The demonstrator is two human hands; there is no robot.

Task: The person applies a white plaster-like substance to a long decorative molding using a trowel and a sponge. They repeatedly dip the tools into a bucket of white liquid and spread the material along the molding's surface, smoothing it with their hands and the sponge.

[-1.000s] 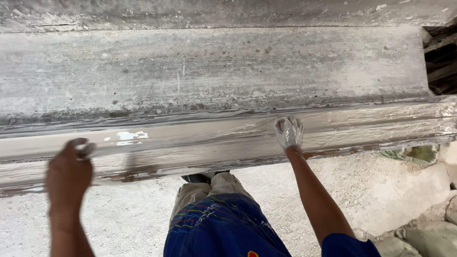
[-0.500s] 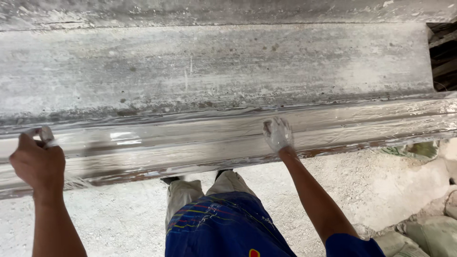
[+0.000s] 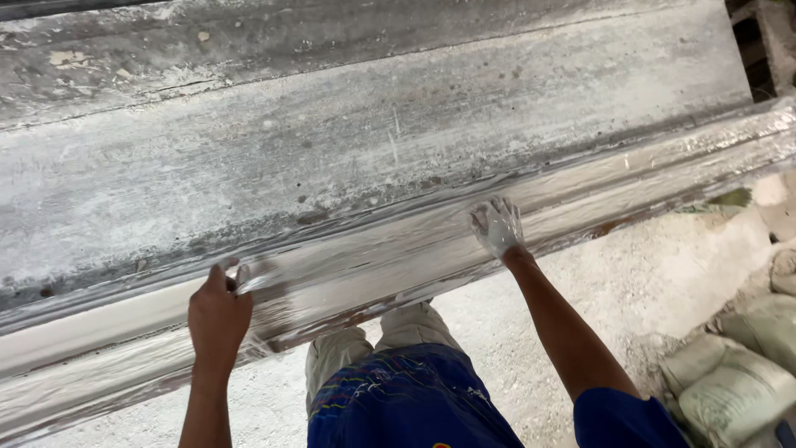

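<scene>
left hand [image 3: 219, 314] pinching a clear plastic sheet [image 3: 348, 274] on the long mould's [image 3: 580, 178] near edge | right hand [image 3: 497, 226] plaster-white, fingers spread flat on it | sacks [image 3: 738, 365] near right

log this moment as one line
left hand: pinching clear film on wet moulding | right hand: plaster-coated, flat on moulding | sacks right

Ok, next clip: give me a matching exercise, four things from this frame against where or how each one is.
Things:
1 left hand
2 right hand
3 sacks
4 long mould

States:
A piled on the floor at lower right
B coated white, palm flat on the wet surface
C glossy grey, running across the whole frame
D bare, pinching a clear film at the mould

Pairs: 1-D, 2-B, 3-A, 4-C
</scene>
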